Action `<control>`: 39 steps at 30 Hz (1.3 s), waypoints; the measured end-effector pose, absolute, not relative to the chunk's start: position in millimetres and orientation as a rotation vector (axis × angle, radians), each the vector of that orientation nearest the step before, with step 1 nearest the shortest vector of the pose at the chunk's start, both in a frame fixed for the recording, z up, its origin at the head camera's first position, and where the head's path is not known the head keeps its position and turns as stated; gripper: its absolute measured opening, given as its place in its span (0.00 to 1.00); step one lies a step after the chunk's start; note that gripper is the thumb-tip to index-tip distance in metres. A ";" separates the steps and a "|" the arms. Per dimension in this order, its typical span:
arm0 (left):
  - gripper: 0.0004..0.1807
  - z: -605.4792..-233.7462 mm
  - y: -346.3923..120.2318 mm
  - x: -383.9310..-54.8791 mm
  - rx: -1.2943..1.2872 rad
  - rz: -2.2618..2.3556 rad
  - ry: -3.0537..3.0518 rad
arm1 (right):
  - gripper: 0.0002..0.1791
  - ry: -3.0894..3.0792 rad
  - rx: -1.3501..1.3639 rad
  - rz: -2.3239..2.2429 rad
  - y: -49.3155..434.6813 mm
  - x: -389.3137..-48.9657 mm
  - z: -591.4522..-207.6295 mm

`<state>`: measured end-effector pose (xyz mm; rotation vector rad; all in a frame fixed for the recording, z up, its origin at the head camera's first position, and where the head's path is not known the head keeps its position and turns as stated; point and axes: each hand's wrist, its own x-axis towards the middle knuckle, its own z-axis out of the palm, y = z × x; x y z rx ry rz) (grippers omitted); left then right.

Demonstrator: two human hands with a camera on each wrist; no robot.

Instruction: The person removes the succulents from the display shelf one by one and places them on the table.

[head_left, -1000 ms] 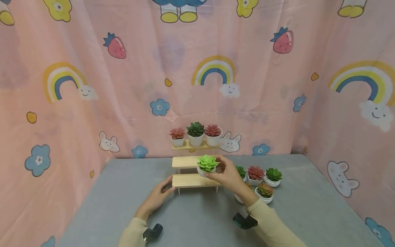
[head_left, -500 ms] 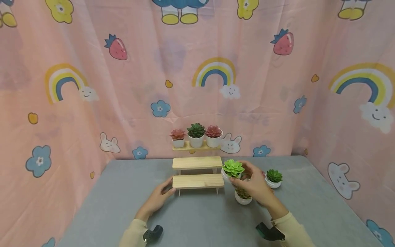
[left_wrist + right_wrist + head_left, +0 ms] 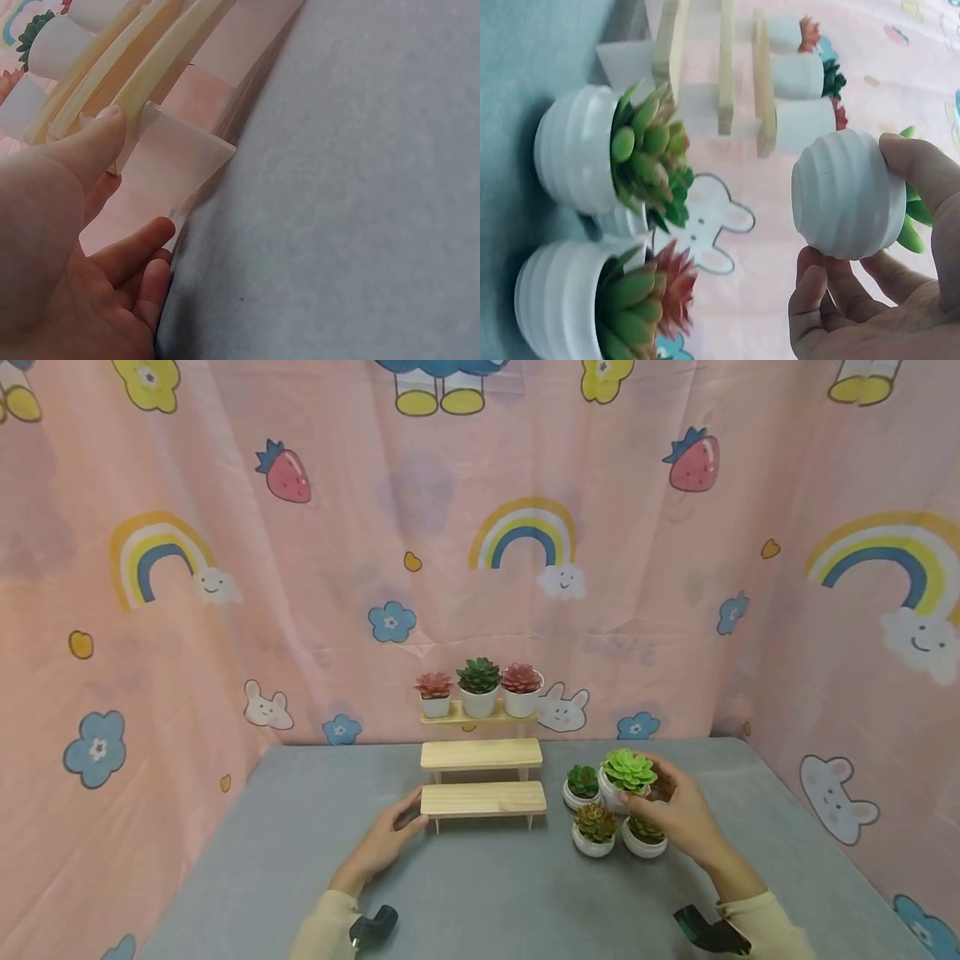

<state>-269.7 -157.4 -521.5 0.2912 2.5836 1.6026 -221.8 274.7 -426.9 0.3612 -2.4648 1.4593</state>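
Observation:
My right hand [image 3: 686,814] grips a white ribbed pot with a bright green succulent [image 3: 628,770], thumb on one side and fingers on the other. In the right wrist view this white pot [image 3: 851,196] is lifted above the other pots. My left hand [image 3: 384,842] holds the left end of the lowest step of a three-tier wooden display stand [image 3: 483,799]. The left wrist view shows the thumb [image 3: 97,142] on the plank's end, the other fingers beside the clear side panel [image 3: 169,154]. Two reddish succulents and a dark green succulent [image 3: 478,677] stand on the top tier.
Right of the stand, several potted succulents sit on the grey table [image 3: 480,893], among them a green one [image 3: 582,783], a brownish one [image 3: 595,823] and another [image 3: 645,833] partly behind my right hand. A pink patterned curtain [image 3: 337,568] hangs behind the table.
My right hand has carried the bright green succulent rightward, from over the lower steps to above the group of pots. My left hand stays at the stand's left end.

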 end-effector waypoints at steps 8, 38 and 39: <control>0.36 -521.2 -153.7 -270.6 0.303 1.600 2.589 | 0.32 -2.492 0.305 1.484 304.1 -220.4 -431.0; 0.36 -519.7 -159.0 -270.5 0.312 1.584 2.599 | 0.35 -2.796 0.272 1.469 391.7 -222.8 -471.6; 0.36 -520.9 -158.6 -270.2 0.302 1.584 2.596 | 0.36 -2.813 0.273 1.466 393.8 -222.2 -473.0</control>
